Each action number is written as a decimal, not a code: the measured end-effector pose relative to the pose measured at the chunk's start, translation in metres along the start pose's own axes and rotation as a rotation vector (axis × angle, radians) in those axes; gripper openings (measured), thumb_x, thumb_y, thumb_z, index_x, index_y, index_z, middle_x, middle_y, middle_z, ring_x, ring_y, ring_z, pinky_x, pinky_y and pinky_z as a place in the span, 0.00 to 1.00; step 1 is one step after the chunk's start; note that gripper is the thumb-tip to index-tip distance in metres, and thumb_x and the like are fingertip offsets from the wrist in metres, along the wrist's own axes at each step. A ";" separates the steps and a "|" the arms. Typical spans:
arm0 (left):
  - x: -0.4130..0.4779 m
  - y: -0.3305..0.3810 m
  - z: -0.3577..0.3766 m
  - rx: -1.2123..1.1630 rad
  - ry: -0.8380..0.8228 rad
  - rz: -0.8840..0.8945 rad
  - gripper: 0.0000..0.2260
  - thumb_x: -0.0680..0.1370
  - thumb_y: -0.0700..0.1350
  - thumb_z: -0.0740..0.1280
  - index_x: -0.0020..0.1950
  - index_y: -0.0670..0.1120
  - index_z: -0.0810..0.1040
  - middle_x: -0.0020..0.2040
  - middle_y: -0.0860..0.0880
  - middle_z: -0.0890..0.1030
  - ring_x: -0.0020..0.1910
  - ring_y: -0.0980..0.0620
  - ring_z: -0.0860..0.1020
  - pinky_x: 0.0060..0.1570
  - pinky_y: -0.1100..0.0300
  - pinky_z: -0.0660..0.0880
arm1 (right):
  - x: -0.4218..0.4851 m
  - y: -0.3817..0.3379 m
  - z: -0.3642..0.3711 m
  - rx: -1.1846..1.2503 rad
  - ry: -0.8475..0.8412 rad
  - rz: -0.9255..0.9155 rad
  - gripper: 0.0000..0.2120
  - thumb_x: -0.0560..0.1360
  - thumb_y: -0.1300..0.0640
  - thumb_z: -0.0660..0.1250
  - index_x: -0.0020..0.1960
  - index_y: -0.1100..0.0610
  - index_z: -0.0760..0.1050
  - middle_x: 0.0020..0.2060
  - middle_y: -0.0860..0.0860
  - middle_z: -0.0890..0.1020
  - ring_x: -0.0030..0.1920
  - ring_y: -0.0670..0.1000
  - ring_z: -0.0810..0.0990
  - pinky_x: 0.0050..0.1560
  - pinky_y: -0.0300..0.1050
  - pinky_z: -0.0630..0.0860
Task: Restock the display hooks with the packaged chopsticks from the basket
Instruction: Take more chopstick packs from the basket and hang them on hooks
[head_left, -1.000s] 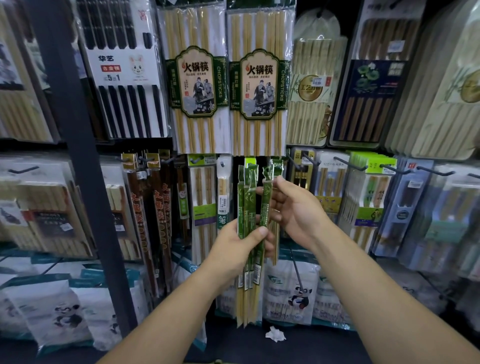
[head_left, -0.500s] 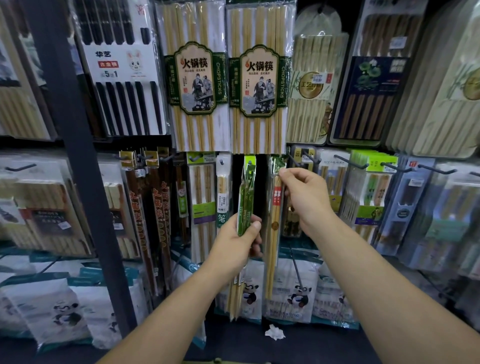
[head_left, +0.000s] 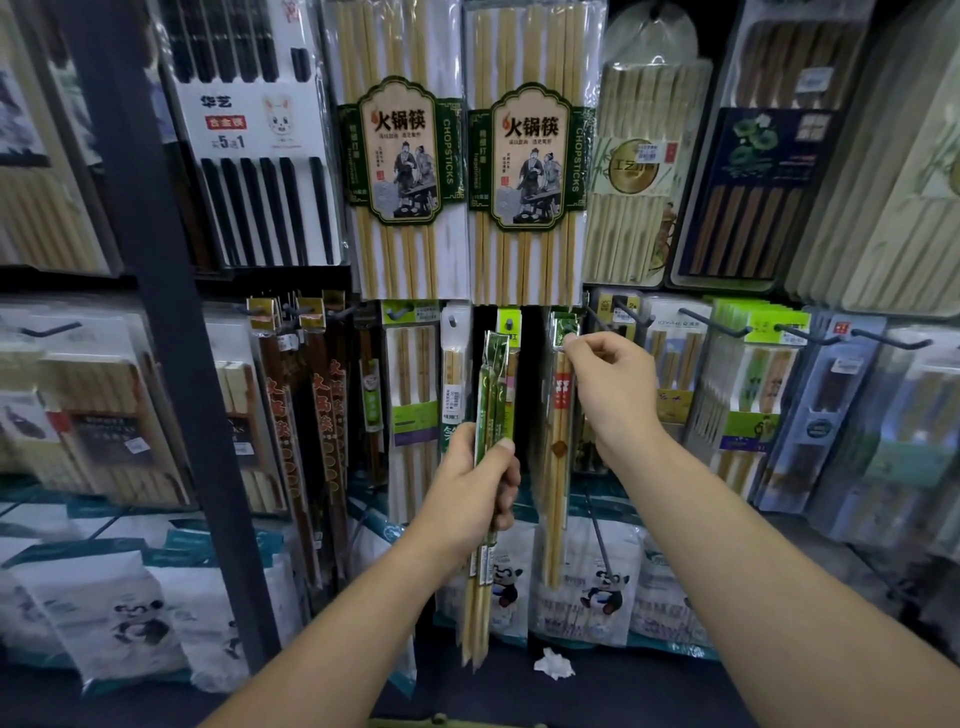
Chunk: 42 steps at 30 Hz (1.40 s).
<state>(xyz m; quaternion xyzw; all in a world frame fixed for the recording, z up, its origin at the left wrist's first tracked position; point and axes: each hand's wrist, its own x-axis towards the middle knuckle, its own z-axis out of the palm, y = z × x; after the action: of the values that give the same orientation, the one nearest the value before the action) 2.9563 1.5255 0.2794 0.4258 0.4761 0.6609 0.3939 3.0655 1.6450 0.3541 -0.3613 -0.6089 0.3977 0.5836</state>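
Observation:
My left hand (head_left: 475, 491) grips a bundle of narrow green-topped chopstick packs (head_left: 491, 395), held upright before the middle row of hooks. One more pack (head_left: 560, 467), with a green header and red marks on the sticks, hangs straight down to the right of the bundle. My right hand (head_left: 608, 387) pinches its green header up at a hook (head_left: 597, 318) under the big hot-pot chopstick packs. Whether the header sits on the hook is hidden by my fingers. The basket is not in view.
A dark metal upright (head_left: 171, 322) crosses the left side. Large hot-pot chopstick packs (head_left: 527, 156) hang above. Black hooks (head_left: 711, 322) jut out at the right with more packs. Panda-print bags (head_left: 597, 592) stand on the bottom shelf, and a crumpled white scrap (head_left: 555, 664) lies there.
My right hand took one pack from the bundle and lifted it up and right to the hook. My left hand with the bundle stayed in place.

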 end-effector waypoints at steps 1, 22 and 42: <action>0.000 -0.001 -0.001 0.015 0.002 0.002 0.06 0.85 0.46 0.63 0.52 0.58 0.71 0.37 0.49 0.75 0.29 0.55 0.71 0.28 0.59 0.68 | 0.001 0.001 0.001 -0.008 0.006 0.008 0.12 0.79 0.54 0.69 0.40 0.59 0.82 0.27 0.46 0.75 0.30 0.40 0.74 0.42 0.35 0.71; -0.001 -0.001 0.010 -0.029 -0.037 0.077 0.03 0.84 0.40 0.65 0.57 0.42 0.75 0.40 0.44 0.85 0.36 0.47 0.83 0.36 0.54 0.82 | -0.032 -0.003 -0.006 0.075 -0.279 0.082 0.11 0.79 0.52 0.70 0.38 0.51 0.83 0.34 0.45 0.83 0.34 0.42 0.78 0.31 0.33 0.72; 0.007 -0.008 0.004 0.192 0.086 0.085 0.06 0.85 0.48 0.62 0.51 0.48 0.76 0.42 0.51 0.79 0.40 0.56 0.78 0.41 0.62 0.77 | -0.007 -0.018 -0.013 0.040 -0.105 0.105 0.11 0.80 0.55 0.70 0.39 0.53 0.82 0.24 0.44 0.75 0.25 0.38 0.72 0.39 0.38 0.70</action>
<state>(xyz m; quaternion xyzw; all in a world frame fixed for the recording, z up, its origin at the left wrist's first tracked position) 2.9588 1.5346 0.2741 0.4524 0.5354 0.6460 0.3021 3.0790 1.6324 0.3674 -0.3594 -0.6109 0.4583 0.5364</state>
